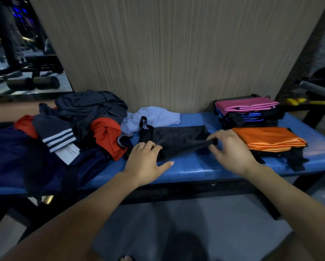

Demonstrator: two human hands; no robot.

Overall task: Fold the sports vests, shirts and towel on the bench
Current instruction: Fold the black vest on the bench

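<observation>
A black sports vest (176,138) lies spread across the middle of the blue padded bench (195,168). My left hand (146,162) holds its near left edge, fingers curled over the cloth. The near right corner is pinched and lifted a little by my right hand (231,149). Behind the vest lies a crumpled light blue towel (154,119). To the left is a heap of unfolded clothes: a grey shirt (90,108), a red shirt (105,136), a dark garment with white stripes (58,136) and a navy one (16,153).
A folded orange vest (267,138) lies on the bench at the right, a folded stack with a pink vest (246,104) on top behind it. A wood-grain wall panel (176,53) rises behind the bench. Gym equipment (26,72) shows at far left.
</observation>
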